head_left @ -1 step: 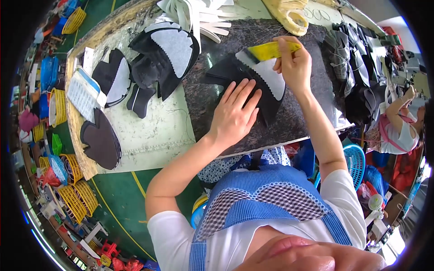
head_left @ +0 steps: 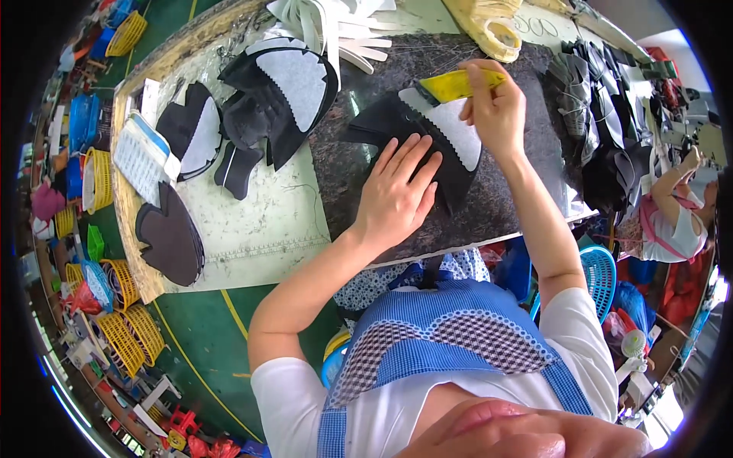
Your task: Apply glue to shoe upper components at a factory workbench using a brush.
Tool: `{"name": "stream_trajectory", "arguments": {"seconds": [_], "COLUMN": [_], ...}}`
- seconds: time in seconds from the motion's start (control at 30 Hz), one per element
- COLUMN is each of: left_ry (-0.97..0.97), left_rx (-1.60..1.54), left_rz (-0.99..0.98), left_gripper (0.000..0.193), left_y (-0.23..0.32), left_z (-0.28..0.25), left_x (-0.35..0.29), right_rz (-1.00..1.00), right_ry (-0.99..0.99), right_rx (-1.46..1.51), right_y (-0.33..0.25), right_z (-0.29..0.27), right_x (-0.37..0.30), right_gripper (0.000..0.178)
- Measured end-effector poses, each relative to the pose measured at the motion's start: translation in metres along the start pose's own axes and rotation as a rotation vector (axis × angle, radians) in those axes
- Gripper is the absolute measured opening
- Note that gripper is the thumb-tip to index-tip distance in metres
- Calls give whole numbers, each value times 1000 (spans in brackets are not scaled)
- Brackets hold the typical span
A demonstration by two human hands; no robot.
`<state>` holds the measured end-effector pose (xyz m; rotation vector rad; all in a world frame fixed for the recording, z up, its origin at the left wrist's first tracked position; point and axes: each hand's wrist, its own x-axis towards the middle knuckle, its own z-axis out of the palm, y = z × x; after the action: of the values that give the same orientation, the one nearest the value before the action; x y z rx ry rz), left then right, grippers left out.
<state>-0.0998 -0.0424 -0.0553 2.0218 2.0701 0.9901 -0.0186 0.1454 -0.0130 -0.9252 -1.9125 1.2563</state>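
My left hand [head_left: 397,191] lies flat, fingers stretched out, on a black shoe-upper piece [head_left: 458,183] on the dark marbled board [head_left: 355,221]. A white backing patch [head_left: 456,128] with a zigzag edge covers the far right part of that piece. In my right hand [head_left: 496,111] is a flat yellow tool [head_left: 452,85] with a dark end, pinched between thumb and fingers. Its dark end is at the far edge of the white patch; whether it touches I cannot tell. Left of the board lie more black pieces with white patches [head_left: 290,84].
White strips [head_left: 336,30] and a cream-crusted container [head_left: 500,42] sit at the back. Dark pieces [head_left: 603,114] are heaped at the right, with a person [head_left: 676,221] beyond. Leftward are a written-on pad [head_left: 141,164] and brown cut pieces [head_left: 172,237]. Yellow baskets [head_left: 122,343] stand past the table.
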Motion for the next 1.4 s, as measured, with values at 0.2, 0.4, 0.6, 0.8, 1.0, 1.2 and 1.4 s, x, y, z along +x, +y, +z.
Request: {"name": "stream_trajectory", "arguments": {"seconds": [0.2, 0.4, 0.6, 0.8, 1.0, 1.2, 1.4], "left_ry": [152, 141, 118, 180, 236, 183, 348], "left_rx": [-124, -109, 214, 260, 230, 187, -74], "left_rz": [-111, -61, 113, 64, 11, 50, 101], "left_gripper": [21, 16, 35, 33, 27, 18, 6], "left_y": [6, -6, -6, -3, -3, -8, -25], "left_z": [-3, -17, -23, -15, -29, -27, -83], "left_x": [7, -17, -26, -37, -34, -34, 29], "right_rz": [-242, -69, 163, 184, -244, -280, -8], "right_ry": [-396, -299, -136, -353, -369, -391, 179], "right_rx": [-395, -307, 218, 127, 56, -99, 68], "right_y": [-39, -2, 2, 3, -17, -4, -10], "right_z": [18, -46, -60, -68, -2, -54, -108], "right_x": [14, -21, -83, -120, -68, -97, -23], "right_gripper": [29, 28, 19, 19, 16, 12, 29]}}
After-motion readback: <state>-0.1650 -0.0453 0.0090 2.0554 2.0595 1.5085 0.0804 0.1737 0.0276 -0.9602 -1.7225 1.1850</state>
